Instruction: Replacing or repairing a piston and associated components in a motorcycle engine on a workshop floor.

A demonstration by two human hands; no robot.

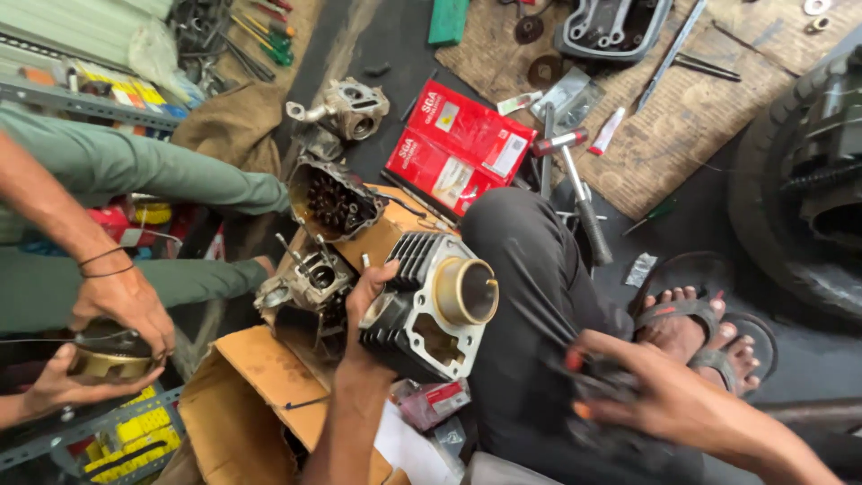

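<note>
Left hand (373, 292) gripping one finned cylinder (429, 305); right hand (655, 391) blurring around one dark tool, kind unclear. Just beyond the cylinder grip, three more engine castings sitting: two heads (310, 278) (346, 108) and one case (332, 199). Two red boxes (458, 148) lying further out from that grip. One tyre (799, 180) standing past the right hand, two sandalled feet (696, 328) resting near it. Two other hands (126, 305) (63, 386) working one round part (109, 355), well left of the grip.
</note>
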